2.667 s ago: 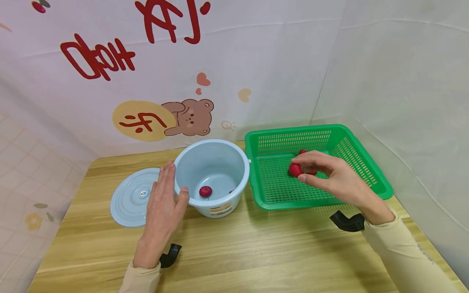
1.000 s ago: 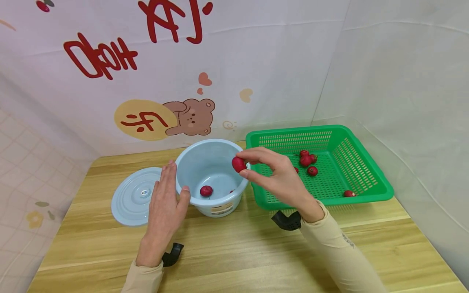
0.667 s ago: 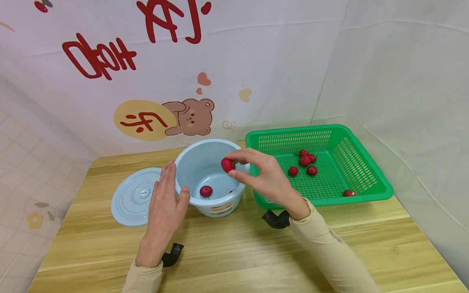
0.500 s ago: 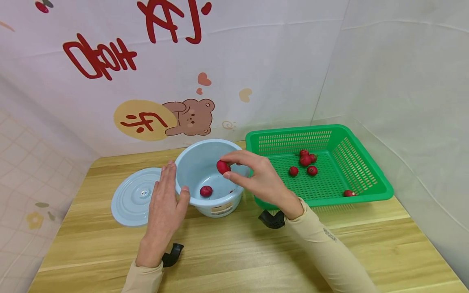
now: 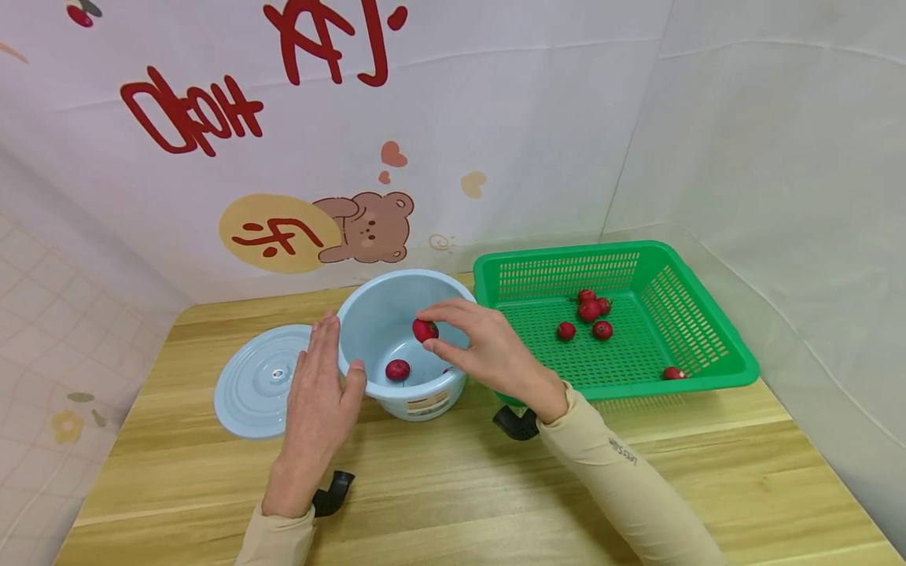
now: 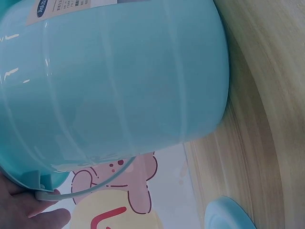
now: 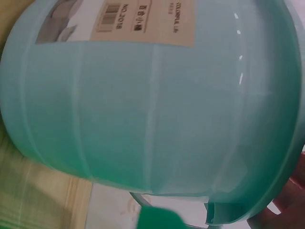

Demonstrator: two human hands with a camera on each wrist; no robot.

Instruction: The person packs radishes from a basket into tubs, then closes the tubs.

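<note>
In the head view my right hand [image 5: 488,346] pinches a red radish [image 5: 424,329] between thumb and fingers, over the mouth of a light blue bucket [image 5: 378,322]. One radish [image 5: 398,370] lies on the bucket's floor, and a sliver of another shows by the near rim. My left hand [image 5: 320,413], fingers straight, rests against the bucket's left rim. The left wrist view has the bucket wall [image 6: 119,86] and part of that hand by the handle [image 6: 90,192]. Filling the right wrist view is the labelled bucket side [image 7: 143,109], with a few fingers [image 7: 286,205] at its rim.
Right of the bucket stands a green slotted basket [image 5: 637,346]. It holds several radishes [image 5: 588,311] grouped toward the middle and one radish [image 5: 675,373] near the front right corner. A blue lid [image 5: 248,385] lies on the wooden table [image 5: 453,487], left of the bucket.
My right hand has picked a radish from the basket and carried it left over the bucket, lowering slightly in the last half second. My left hand stays at the rim.
</note>
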